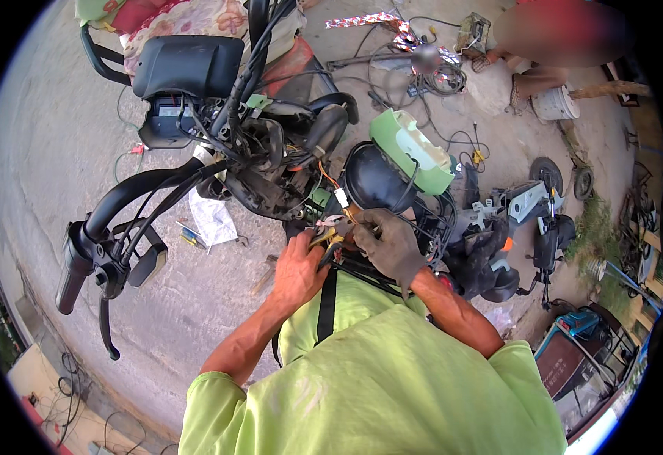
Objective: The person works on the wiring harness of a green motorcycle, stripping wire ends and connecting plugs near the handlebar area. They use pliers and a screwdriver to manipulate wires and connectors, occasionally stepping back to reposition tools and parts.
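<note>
My bare left hand (299,267) is closed round the yellow-and-black handles of a pair of pliers (334,241), low in front of my body. Close beside it, my right hand (389,244), in a dark grey work glove, pinches thin orange wires (349,213) near the plier jaws. Those wires run up through a white plug connector (341,198) into the opened front of an electric scooter (274,163). What lies right between my fingertips is partly hidden. Just beyond my right hand sit a round black part (377,178) and a light green cover (413,152).
A handlebar (140,182) with brake lever and mirror reaches out left. Cables and a coil (445,78) lie on the concrete at the back, near a seated person (559,34) and a white bucket (556,104). Scooter frame parts (517,206) stand right; a white bag (212,218) lies left.
</note>
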### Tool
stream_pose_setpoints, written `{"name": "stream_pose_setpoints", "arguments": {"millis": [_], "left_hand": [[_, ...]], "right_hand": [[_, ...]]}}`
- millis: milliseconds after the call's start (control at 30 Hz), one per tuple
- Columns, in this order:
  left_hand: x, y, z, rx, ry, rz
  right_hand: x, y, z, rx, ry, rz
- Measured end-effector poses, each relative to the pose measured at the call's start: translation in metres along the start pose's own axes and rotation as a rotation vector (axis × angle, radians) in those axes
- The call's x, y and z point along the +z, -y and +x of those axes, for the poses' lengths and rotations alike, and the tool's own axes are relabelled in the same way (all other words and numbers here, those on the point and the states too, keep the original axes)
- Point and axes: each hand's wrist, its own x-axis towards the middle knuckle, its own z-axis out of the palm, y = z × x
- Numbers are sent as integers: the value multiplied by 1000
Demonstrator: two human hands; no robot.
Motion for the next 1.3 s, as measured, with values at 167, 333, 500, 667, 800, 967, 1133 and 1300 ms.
{"name": "stream_pose_setpoints", "arguments": {"millis": [167,333,500,667,800,967,1133,1300], "left_hand": [[0,4,-5,-10,70,40],[-3,-2,-1,-30,50,8],[-10,3,21,-286,-104,-459],[-21,-9,81,-637,-45,-1085],[-2,2,93,-593,-61,-1024],[9,21,86,-611,-46,-1310],[11,32,81,-522,-31,-1385],[9,35,84,-455,-24,-1441]], "right_hand": [[2,2,-1,-59,-17,-32],[7,-9,1,-131,-26,-56],[8,-9,2,-104,1,-104],[14,-3,-4,-110,8,-54],[24,-3,-8,-114,9,-116],[30,-3,-11,-166,16,-212],[24,11,-4,-112,78,-286],[8,17,17,-215,58,-288]]}}
